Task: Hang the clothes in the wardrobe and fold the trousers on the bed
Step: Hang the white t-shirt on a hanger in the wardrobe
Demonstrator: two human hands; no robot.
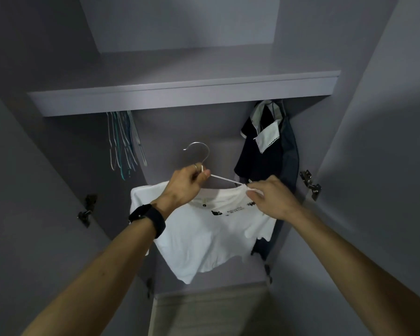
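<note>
A white T-shirt (204,238) with small black print hangs on a white hanger (222,178) with a metal hook (199,147), held up inside the open wardrobe. My left hand (187,185) grips the hanger's neck just under the hook. My right hand (272,200) pinches the shirt's collar at the hanger's right arm. The hook is in the air below the shelf, touching nothing. The wardrobe rail is hidden behind the shelf edge.
A grey shelf (180,98) spans the wardrobe above. Several empty hangers (125,144) hang at the left. Dark garments with a white lace collar (269,151) hang at the right. Open doors with metal hinges (310,184) flank both sides.
</note>
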